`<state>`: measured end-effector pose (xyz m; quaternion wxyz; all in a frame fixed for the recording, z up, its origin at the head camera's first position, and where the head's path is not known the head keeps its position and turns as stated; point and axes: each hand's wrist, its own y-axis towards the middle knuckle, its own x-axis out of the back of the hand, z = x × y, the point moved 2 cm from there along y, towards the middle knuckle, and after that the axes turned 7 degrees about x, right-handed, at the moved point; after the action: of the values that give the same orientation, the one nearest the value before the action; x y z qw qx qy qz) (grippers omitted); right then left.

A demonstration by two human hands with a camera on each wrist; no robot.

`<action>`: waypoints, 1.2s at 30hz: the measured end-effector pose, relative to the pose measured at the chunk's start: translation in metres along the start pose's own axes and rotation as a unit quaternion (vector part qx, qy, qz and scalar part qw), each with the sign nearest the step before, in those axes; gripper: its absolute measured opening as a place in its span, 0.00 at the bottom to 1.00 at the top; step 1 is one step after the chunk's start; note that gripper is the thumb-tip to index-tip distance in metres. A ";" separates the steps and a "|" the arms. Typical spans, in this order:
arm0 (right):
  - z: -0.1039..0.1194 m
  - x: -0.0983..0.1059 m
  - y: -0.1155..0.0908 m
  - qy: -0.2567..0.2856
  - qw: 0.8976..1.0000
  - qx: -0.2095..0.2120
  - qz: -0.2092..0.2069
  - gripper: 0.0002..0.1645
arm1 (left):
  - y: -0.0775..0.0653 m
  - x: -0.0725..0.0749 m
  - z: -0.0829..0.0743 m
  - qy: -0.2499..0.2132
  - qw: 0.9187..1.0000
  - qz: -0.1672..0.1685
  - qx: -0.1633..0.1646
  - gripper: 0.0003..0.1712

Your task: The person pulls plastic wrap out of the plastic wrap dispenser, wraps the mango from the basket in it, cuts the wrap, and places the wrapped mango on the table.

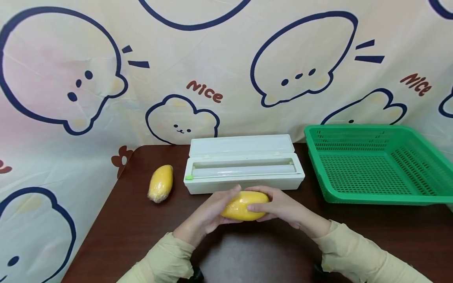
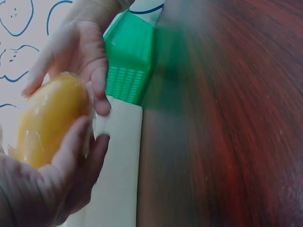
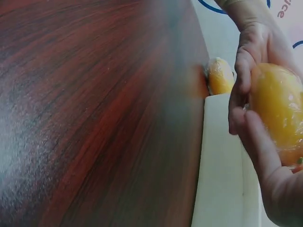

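Note:
A yellow mango (image 1: 242,205) in shiny clear film is held between both hands, close in front of the white cling film box (image 1: 244,184). My left hand (image 1: 216,208) grips its left end, thumb on top and fingers underneath. At the right end my right hand (image 1: 277,202) curls round it, the thumb lying across the near side. In the left wrist view the film on the mango (image 2: 57,113) looks smooth and glossy; wrinkles of film show on the mango (image 3: 279,109) in the right wrist view. Its underside is hidden by the fingers.
Another wrapped mango (image 1: 161,182) lies on the dark wooden table (image 1: 131,220), left of the box. The box lid (image 1: 242,145) stands raised, with a film roll (image 1: 244,170) inside. A green plastic basket (image 1: 375,198) sits at the right. A printed cloth (image 1: 233,78) hangs behind.

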<state>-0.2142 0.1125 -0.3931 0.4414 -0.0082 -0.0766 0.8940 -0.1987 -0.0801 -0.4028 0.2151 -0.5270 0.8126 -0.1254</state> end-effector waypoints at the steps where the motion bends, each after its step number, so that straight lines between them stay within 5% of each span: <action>1: 0.000 0.001 0.000 -0.003 1.000 0.001 0.000 0.37 | -0.001 0.000 0.000 0.005 1.000 0.013 0.000 0.34; 5: -0.003 0.006 0.001 0.020 0.999 0.006 0.028 0.34 | -0.002 0.001 0.001 0.018 0.998 0.056 -0.002 0.34; 11: -0.016 0.014 -0.002 0.126 0.987 -0.009 0.098 0.34 | -0.001 0.004 0.007 0.014 0.996 0.087 0.002 0.30; 15: -0.021 0.015 -0.002 0.155 0.980 -0.009 0.122 0.33 | -0.002 0.004 0.010 -0.015 0.998 0.064 0.014 0.30; 21: -0.018 0.014 -0.001 0.109 0.986 0.003 0.124 0.34 | -0.003 0.004 0.010 -0.057 0.998 0.022 0.018 0.26; 28: -0.009 0.016 0.000 0.029 0.995 0.067 0.073 0.34 | -0.003 0.007 0.008 -0.094 0.995 -0.040 0.016 0.25; 36: -0.007 0.020 -0.004 0.056 0.995 0.067 0.053 0.33 | -0.002 0.005 0.008 -0.096 0.994 -0.051 0.001 0.25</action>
<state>-0.2228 0.1310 -0.3988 0.3966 -0.0325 0.0083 0.9174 -0.1945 -0.0853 -0.4099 0.2858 -0.5774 0.7600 -0.0856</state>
